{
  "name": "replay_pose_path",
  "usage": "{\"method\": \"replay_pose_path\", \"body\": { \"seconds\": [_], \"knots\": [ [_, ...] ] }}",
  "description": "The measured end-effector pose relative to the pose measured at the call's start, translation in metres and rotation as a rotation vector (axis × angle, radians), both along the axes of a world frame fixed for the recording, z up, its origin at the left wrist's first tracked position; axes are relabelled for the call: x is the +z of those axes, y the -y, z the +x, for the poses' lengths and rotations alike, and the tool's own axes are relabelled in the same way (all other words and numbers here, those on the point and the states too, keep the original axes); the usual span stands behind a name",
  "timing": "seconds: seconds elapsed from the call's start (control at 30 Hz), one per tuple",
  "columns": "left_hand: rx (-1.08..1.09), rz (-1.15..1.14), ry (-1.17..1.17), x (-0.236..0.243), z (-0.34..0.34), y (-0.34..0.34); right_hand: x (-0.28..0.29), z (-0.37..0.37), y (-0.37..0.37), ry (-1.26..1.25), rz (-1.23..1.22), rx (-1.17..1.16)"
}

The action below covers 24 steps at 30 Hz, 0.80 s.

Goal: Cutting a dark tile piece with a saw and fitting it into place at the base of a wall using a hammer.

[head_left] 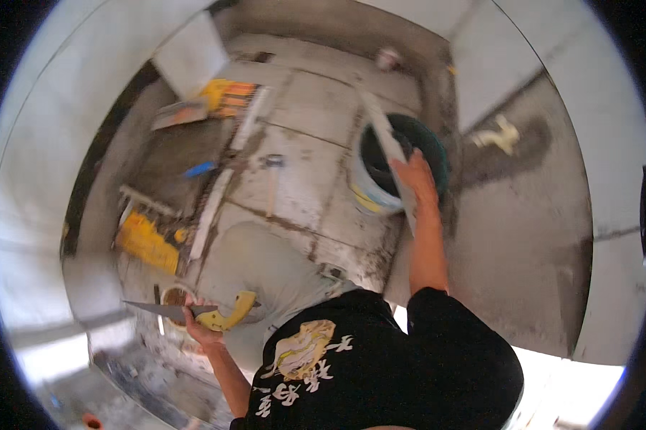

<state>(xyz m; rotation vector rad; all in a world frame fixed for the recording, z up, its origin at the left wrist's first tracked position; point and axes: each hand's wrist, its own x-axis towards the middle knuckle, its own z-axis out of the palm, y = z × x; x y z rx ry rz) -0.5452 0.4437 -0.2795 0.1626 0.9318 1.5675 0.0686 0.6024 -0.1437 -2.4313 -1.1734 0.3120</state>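
Note:
My left hand (205, 332), at the lower left, is closed around a handsaw by its blade near the handle. The saw has a grey tapering blade (167, 310) pointing left and a yellow handle (233, 313). Out to the right, my right hand (416, 176) grips a long, pale, flat strip (382, 123), blurred by motion; its material is unclear. This strip slants across the top of a bucket (370, 197) with a dark inside and a pale and yellow outer wall. Whether strip and rim touch, I cannot tell.
A hammer (272, 180) lies on the tiled floor (305, 161). To the left are yellow bags (149, 242), a blue object (199, 169), and pale strips (210, 213) along a ledge. A round container (174, 295) stands behind the saw. A pale pipe fitting (505, 136) protrudes at right.

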Motion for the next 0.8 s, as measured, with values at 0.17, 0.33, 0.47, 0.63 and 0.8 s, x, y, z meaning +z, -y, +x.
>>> {"method": "replay_pose_path", "body": {
  "seconds": [0.17, 0.33, 0.47, 0.63, 0.8],
  "knots": [
    [0.401, -0.187, -0.132, 0.016, 0.004, 0.095, -0.066, 0.012, -0.029, 0.124, -0.091, 0.023],
    [0.6, -0.189, 0.012, 0.024, 0.012, 0.177, -0.072, 0.047, -0.08, 0.088, 0.06, 0.212],
    [0.607, -0.229, -0.012, 0.026, 0.0, 0.21, -0.04, 0.031, -0.132, 0.003, -0.077, 0.24],
    [0.588, -0.247, -0.087, 0.042, -0.002, 0.211, -0.037, -0.018, -0.23, 0.236, 0.002, 0.48],
    [0.596, -0.195, 0.054, 0.04, 0.012, 0.161, -0.071, 0.027, -0.306, 0.363, -0.142, 0.621]
  ]
}}
